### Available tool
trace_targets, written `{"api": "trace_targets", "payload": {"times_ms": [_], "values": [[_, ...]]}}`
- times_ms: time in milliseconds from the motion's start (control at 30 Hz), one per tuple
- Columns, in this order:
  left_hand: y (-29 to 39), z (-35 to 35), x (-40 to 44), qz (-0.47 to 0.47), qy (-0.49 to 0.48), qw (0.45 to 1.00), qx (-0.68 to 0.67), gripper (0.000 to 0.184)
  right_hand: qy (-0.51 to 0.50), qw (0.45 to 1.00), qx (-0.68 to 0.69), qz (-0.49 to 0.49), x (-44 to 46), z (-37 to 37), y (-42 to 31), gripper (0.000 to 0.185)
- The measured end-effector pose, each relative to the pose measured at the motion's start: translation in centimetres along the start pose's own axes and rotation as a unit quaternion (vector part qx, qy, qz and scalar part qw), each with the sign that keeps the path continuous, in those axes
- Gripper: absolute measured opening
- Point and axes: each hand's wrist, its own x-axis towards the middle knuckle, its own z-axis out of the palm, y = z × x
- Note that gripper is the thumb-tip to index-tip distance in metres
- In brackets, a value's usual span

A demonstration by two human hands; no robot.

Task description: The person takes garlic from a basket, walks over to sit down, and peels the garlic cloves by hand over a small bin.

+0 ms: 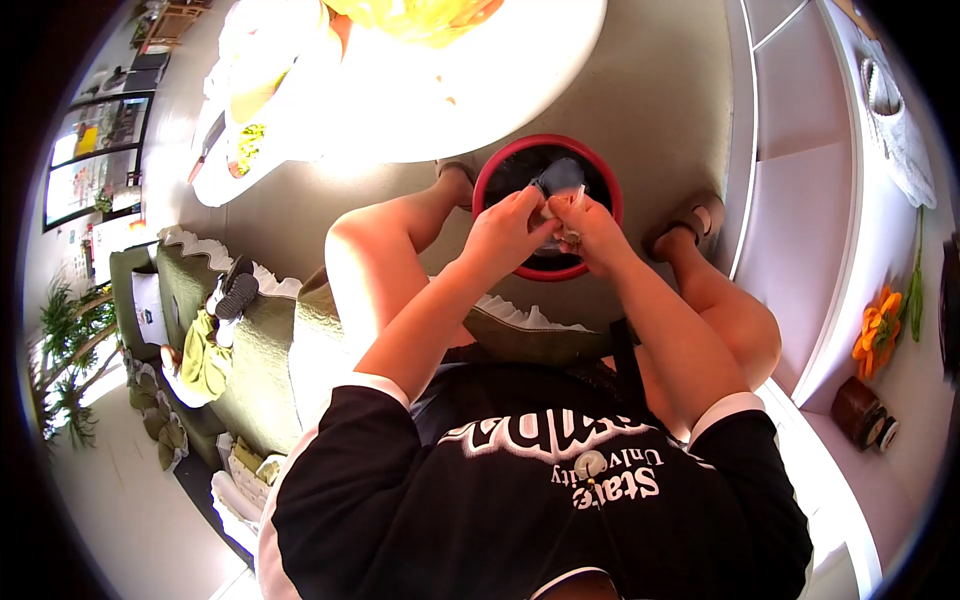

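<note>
Green leaves are spreading from a plant (70, 360) at the far left. Next to it, a sofa (255, 350) is holding a crumpled yellow-green cloth (205, 358). Further right, a white dish (215, 185) is holding bright green bits (249, 145), and glare is washing out much of it. Just beside it, a round white surface (500, 105) is carrying something yellow-orange (420, 18) at its far edge, too overexposed to make out.

Near the middle, a red-rimmed bin (484, 180) is standing on the floor between the person's feet, its inside looking dark. Over its mouth, the left hand (507, 232) is bending its fingers inward and pinching at a small pale thing (581, 190). A blue-grey thing (566, 174) is showing within the rim, beyond the fingers; its shape is unclear. The right hand (598, 235) is meeting the left and pinching the same pale thing, which is sitting between the two hands, above the bin.

Toward the right edge, a brown jar (856, 412) is lying tilted with its whitish lid on; what it is holding cannot be told. An orange flower (877, 330) is resting near it.
</note>
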Motion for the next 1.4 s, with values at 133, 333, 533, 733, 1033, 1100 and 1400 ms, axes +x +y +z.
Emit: {"api": "trace_targets", "payload": {"times_ms": [133, 333, 533, 733, 1033, 1100, 1400], "values": [[-0.1, -0.2, 0.0, -0.093, -0.015, 0.971, -0.222, 0.014, -0.023, 0.995, 0.094, -0.008, 0.1, -0.8, -0.5, 0.023], [0.2, -0.8, 0.4, -0.133, -0.02, 0.951, -0.278, 0.011, -0.018, 0.998, 0.052, -0.018, 0.6, -0.8, 0.0, 0.021], [0.1, -0.6, 0.6, -0.126, -0.024, 0.96, -0.249, 0.008, -0.009, 0.996, 0.066, -0.059, 0.6, -0.7, 0.8, 0.018], [0.2, -0.1, 0.8, -0.085, 0.006, 0.979, -0.188, 0.01, -0.009, 0.992, 0.097, -0.078, 0.4, -0.2, 0.8, 0.017], [-0.7, 0.2, 1.1, -0.159, 0.017, 0.958, -0.237, 0.011, 0.049, 0.992, 0.033, -0.109, -0.3, 0.8, -0.1, 0.017], [-0.8, -0.1, 1.0, -0.194, 0.012, 0.944, -0.266, 0.012, 0.081, 0.977, -0.073, -0.184, -0.7, 1.2, -0.5, 0.018], [-1.2, -0.4, 0.7, -0.158, -0.049, 0.932, -0.323, 0.012, 0.04, 0.979, -0.129, -0.152, -0.9, 1.3, -0.4, 0.021]]}}
